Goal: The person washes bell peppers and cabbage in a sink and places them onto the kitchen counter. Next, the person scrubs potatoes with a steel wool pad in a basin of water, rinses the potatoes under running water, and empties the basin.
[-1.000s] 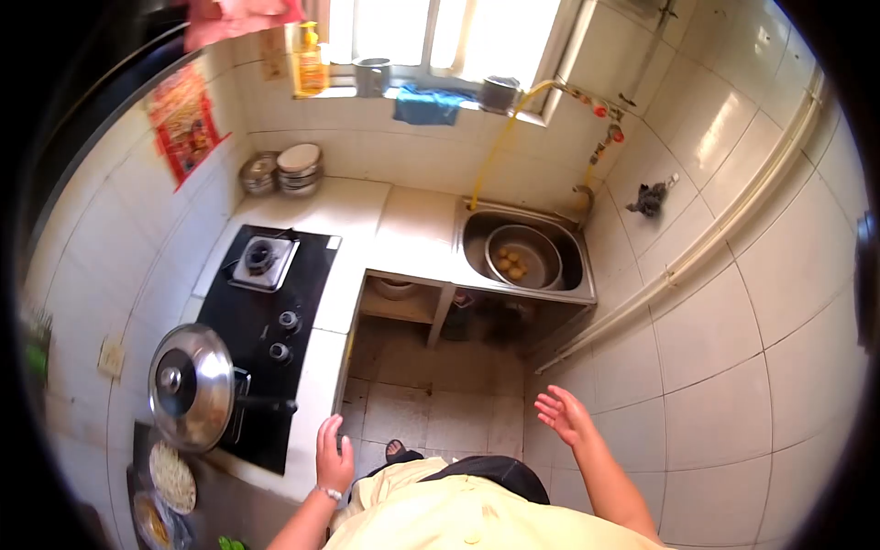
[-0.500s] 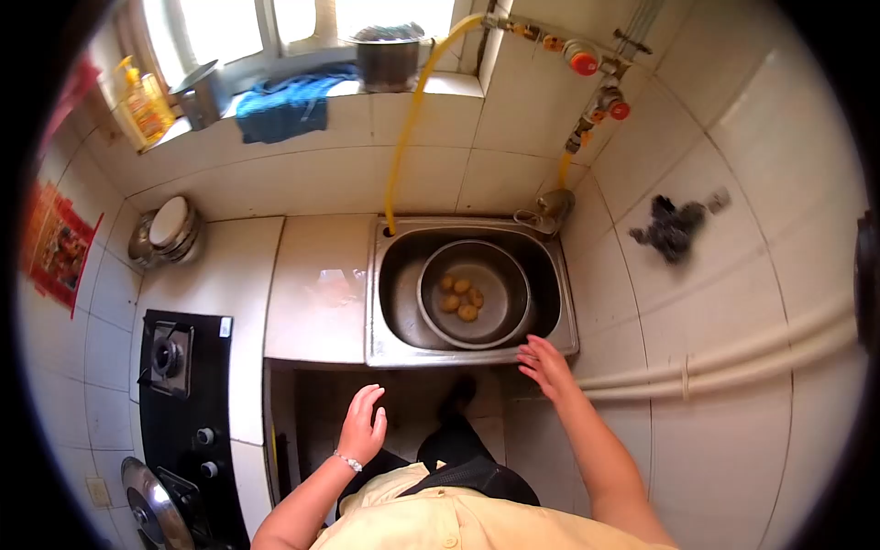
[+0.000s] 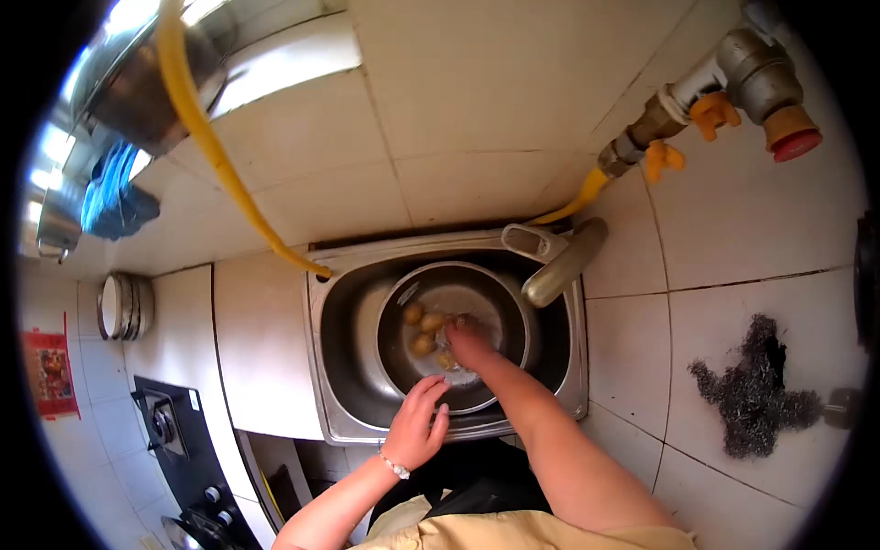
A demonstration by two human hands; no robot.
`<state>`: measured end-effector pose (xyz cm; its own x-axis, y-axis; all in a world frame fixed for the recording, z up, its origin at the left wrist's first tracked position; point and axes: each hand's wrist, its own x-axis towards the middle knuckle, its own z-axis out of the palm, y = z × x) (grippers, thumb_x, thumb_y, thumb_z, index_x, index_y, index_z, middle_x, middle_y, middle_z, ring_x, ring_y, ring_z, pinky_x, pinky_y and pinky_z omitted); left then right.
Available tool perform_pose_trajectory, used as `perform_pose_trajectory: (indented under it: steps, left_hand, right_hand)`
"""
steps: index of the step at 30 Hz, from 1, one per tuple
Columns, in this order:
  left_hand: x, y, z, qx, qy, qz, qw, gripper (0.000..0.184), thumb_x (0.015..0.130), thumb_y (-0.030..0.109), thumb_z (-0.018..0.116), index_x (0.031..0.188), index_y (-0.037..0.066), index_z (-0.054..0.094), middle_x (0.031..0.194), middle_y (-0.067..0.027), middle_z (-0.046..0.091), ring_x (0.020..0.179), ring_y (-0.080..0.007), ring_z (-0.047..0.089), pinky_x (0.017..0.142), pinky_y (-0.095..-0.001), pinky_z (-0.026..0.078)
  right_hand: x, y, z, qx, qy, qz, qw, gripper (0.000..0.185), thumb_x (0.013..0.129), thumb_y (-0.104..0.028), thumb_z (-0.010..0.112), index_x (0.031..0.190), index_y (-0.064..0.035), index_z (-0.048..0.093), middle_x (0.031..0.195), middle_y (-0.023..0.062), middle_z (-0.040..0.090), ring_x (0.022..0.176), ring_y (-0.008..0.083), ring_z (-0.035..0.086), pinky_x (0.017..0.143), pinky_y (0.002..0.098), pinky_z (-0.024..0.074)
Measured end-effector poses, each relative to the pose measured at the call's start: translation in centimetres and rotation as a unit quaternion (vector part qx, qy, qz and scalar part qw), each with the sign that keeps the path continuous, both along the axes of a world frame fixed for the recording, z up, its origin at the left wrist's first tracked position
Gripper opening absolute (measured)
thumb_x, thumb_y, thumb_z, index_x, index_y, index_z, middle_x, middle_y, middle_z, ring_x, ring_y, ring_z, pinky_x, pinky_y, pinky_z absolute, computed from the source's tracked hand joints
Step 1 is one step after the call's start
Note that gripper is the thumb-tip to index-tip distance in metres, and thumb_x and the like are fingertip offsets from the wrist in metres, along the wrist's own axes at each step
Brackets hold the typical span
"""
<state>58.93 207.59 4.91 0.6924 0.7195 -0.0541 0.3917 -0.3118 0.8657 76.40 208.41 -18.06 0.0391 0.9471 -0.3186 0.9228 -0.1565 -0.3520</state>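
Several small, round, yellow-brown potatoes [image 3: 423, 345] lie in a round steel basin [image 3: 392, 384], which sits inside the metal sink [image 3: 341, 403]. My right hand [image 3: 469, 341] reaches down into the basin just to the right of the potatoes. Its fingers are blurred and partly hidden, so whether they hold one is unclear. Over the front rim of the basin is my left hand [image 3: 419, 424], fingers loosely extended and thumb apart, with nothing in it. A bracelet [image 3: 394, 465] circles the left wrist.
A faucet [image 3: 561, 268] juts over the sink's back right corner. One yellow hose [image 3: 220, 160] drops to the back left corner. Left of the sink are a white counter [image 3: 266, 357] and a black gas stove [image 3: 174, 440]. Dark scrubbers [image 3: 756, 394] hang on the right wall.
Both hands have moved forward to the sink. The right one has gone from beside the sink's front edge into the basin. My view has shifted closer and turned.
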Motion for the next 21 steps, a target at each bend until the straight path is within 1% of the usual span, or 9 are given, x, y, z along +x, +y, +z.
perform_pose_trajectory:
  steps: [1,3,5,6,10,13,15,18,21]
  left_hand:
    - [0.5,0.5,0.1,0.004,-0.002,-0.011,1.000,0.036,0.085,0.005,0.054,0.120,0.001,0.048,0.123,-0.0194,0.048,0.114,-0.0369,0.048,0.097,-0.0401,0.040]
    - [2.4,1.2,0.7,0.007,0.009,-0.043,0.999,0.036,0.084,0.005,0.054,0.120,0.001,0.048,0.123,-0.0192,0.049,0.113,-0.0366,0.048,0.096,-0.0403,0.040]
    - [5.3,2.1,2.2,0.011,-0.028,-0.098,0.995,0.038,0.083,0.002,0.054,0.120,0.002,0.048,0.124,-0.0199,0.049,0.112,-0.0365,0.050,0.094,-0.0397,0.042]
    - [6.7,2.2,3.2,0.018,-0.049,-0.121,0.991,0.039,0.082,-0.001,0.053,0.121,0.002,0.047,0.125,-0.0201,0.048,0.112,-0.0355,0.051,0.092,-0.0388,0.043]
    - [14.4,2.3,11.6,0.104,-0.192,-0.236,0.947,0.043,0.079,0.001,0.058,0.121,0.002,0.047,0.123,-0.0210,0.049,0.110,-0.0374,0.051,0.093,-0.0430,0.042]
    - [19.5,1.0,17.8,0.189,-0.261,-0.292,0.900,0.055,0.075,0.009,0.068,0.124,0.004,0.044,0.127,-0.0214,0.045,0.114,-0.0405,0.047,0.095,-0.0479,0.039]
    - [21.7,-1.3,20.9,0.277,-0.306,-0.293,0.863,0.076,0.068,0.018,0.078,0.131,0.005,0.038,0.133,-0.0211,0.039,0.119,-0.0425,0.041,0.096,-0.0499,0.037]
    - [24.0,-4.4,19.5,0.271,-0.297,-0.246,0.882,0.073,0.067,0.027,0.079,0.128,0.007,0.044,0.132,-0.0168,0.041,0.118,-0.0388,0.042,0.095,-0.0493,0.037]
    - [24.0,-4.0,20.9,0.316,-0.283,-0.255,0.869,0.073,0.064,0.014,0.072,0.131,0.007,0.042,0.129,-0.0146,0.043,0.114,-0.0365,0.044,0.093,-0.0480,0.037]
  right_hand:
    - [0.4,0.1,-0.5,0.004,-0.002,-0.011,1.000,0.046,0.078,-0.019,0.059,0.121,-0.0042,0.053,0.112,0.0209,0.060,0.103,0.0331,0.058,0.088,0.0425,0.0465]
    - [2.4,-1.0,-2.0,-0.128,0.084,-0.181,0.972,0.046,0.078,-0.018,0.058,0.121,-0.0022,0.051,0.111,0.0209,0.060,0.102,0.0346,0.059,0.087,0.0418,0.0473]
    - [2.8,-0.7,-4.6,-0.099,0.213,-0.374,0.897,0.047,0.083,-0.020,0.055,0.126,-0.0044,0.049,0.128,0.0230,0.049,0.114,0.0329,0.053,0.095,0.0413,0.0436]
    - [2.5,-1.0,-4.1,-0.020,0.360,-0.377,0.853,0.039,0.080,-0.018,0.057,0.115,-0.0001,0.052,0.099,0.0181,0.062,0.096,0.0336,0.059,0.086,0.0386,0.0474]
    - [2.0,-1.9,2.0,-0.012,0.593,-0.485,0.642,0.039,0.081,-0.023,0.058,0.112,-0.0020,0.053,0.093,0.0153,0.060,0.087,0.0296,0.057,0.078,0.0361,0.0462]
    - [2.2,-4.6,7.5,0.012,0.638,-0.519,0.569,0.039,0.081,-0.027,0.059,0.111,-0.0033,0.053,0.089,0.0132,0.059,0.080,0.0266,0.056,0.071,0.0342,0.0452]
    - [2.5,-5.9,10.5,0.029,0.651,-0.523,0.550,0.039,0.081,-0.030,0.059,0.110,-0.0043,0.053,0.086,0.0118,0.059,0.076,0.0246,0.055,0.067,0.0329,0.0446]
    - [3.0,-6.9,14.0,0.050,0.653,-0.514,0.553,0.039,0.082,-0.034,0.060,0.108,-0.0056,0.054,0.081,0.0097,0.058,0.069,0.0216,0.053,0.061,0.0311,0.0436]
    - [3.4,-7.3,17.1,0.059,0.655,-0.498,0.565,0.040,0.083,-0.038,0.060,0.107,-0.0070,0.054,0.077,0.0076,0.056,0.062,0.0186,0.052,0.055,0.0292,0.0427]
